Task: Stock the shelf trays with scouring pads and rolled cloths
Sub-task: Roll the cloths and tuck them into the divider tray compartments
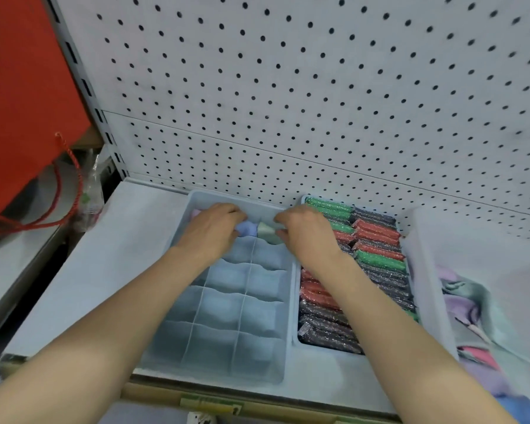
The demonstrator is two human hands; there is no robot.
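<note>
A pale green rolled cloth (266,233) stands in the back row of a pale blue plastic divided tray (227,316), in the right-hand compartment of that row. The right hand (306,235) reaches in from the right with its fingers curled, and its thumb and fingertips pinch the top of this cloth. Just beside it, in the middle compartment of the same row, sits a light blue rolled cloth (246,229). The left hand (210,231) arches over it, fingers bent downward and thumb tucked under, gripping the cloth at its left side. A pink rolled cloth (196,213) shows only as a sliver behind the left hand, in the back-left compartment. The tray's thin white dividers form three columns.

Touching the divided tray's right wall is a second pale blue tray (299,339), packed with glittery scouring pads (377,258) in green, red and dark silver, standing on edge in two columns. Further right, a translucent white bin (429,270) holds loose cloths (459,304) in lilac, teal and pink; their shapes are blurred.

Both trays rest on a pale grey shelf (110,255) backed by a white pegboard wall (288,87). At far left hangs a red paper bag (22,102) with red rope handles.
</note>
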